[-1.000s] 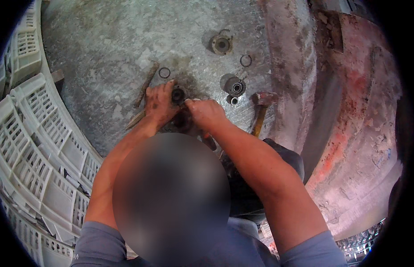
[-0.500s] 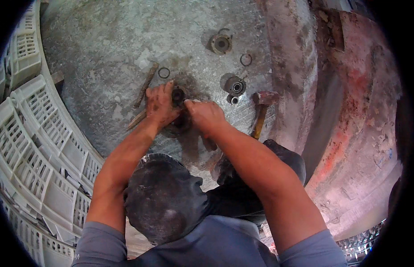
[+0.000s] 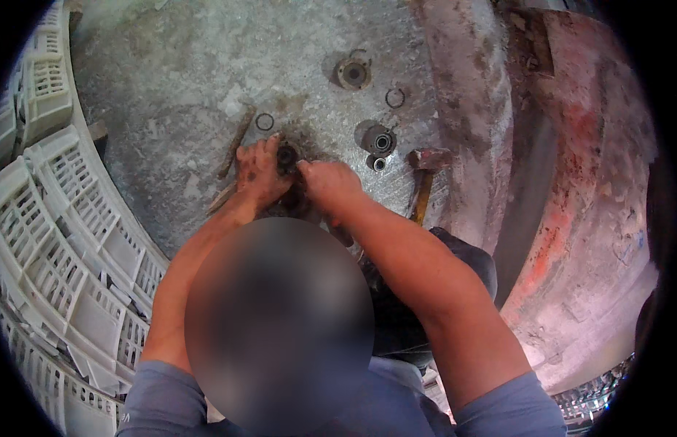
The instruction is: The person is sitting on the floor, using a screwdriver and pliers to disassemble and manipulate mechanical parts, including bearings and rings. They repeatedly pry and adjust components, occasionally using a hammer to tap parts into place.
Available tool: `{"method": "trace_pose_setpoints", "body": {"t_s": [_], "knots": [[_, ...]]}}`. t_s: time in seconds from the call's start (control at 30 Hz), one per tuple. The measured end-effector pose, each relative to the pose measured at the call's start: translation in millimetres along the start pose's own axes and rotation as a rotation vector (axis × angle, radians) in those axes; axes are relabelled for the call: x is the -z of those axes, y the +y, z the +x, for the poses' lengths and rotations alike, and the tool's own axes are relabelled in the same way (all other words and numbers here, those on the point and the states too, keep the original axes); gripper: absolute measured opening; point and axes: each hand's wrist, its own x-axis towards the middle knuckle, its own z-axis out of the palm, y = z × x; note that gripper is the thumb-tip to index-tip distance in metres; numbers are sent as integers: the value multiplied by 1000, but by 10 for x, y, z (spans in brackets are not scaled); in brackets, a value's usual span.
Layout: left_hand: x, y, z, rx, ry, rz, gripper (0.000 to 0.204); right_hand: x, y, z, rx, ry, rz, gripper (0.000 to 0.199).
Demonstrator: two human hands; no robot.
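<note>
My left hand (image 3: 258, 171) curls against the left side of a dark, greasy round metal part (image 3: 286, 157) with a hole in its top. On the other side, my right hand (image 3: 328, 186) is closed, its thumb close against the part's edge. What those right fingers pinch is hidden. Beyond the left hand lies a thin metal ring (image 3: 265, 121), and beside it a narrow, dirty stick (image 3: 237, 143). To the right, a round metal part with a bearing-like centre (image 3: 382, 142) sits by a small shiny ring (image 3: 378, 164).
A hammer (image 3: 429, 159) lies right of my right hand. Farther off are a flanged round part (image 3: 354, 73) and another thin ring (image 3: 394, 98). White slatted crates (image 3: 83, 182) line the left; a curved, red-stained surface (image 3: 564, 189) rises at right. A blurred patch covers the lower middle.
The view has shifted slightly, and a blurred patch now covers the lower middle. Both hands stay at the dark round part with almost the same grip.
</note>
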Motion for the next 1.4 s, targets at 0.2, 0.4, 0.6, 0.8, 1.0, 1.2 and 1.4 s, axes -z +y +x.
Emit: {"method": "trace_pose_setpoints", "body": {"t_s": [0.2, 0.4, 0.6, 0.8, 1.0, 1.2, 1.4], "knots": [[-41, -6, -17, 6, 25, -18, 81, -20, -16, 18, -66, -61, 12, 26], [-22, 23, -49, 12, 86, -63, 77, -54, 15, 16, -166, -53, 171, 29], [98, 65, 46, 96, 3, -143, 77, -27, 35, 49, -238, -73, 266, 31], [294, 153, 63, 184, -18, -215, 78, 28, 224, -76, -379, 137, 361, 35], [309, 166, 57, 93, 26, -168, 72, -15, 211, 45, -271, 145, 504, 37], [347, 226, 54, 136, 31, -182, 69, 47, 84, 141, -314, 41, 374, 36], [253, 175, 88, 147, 25, -163, 69, 231, 32, 187, -323, -56, 253, 30]]}}
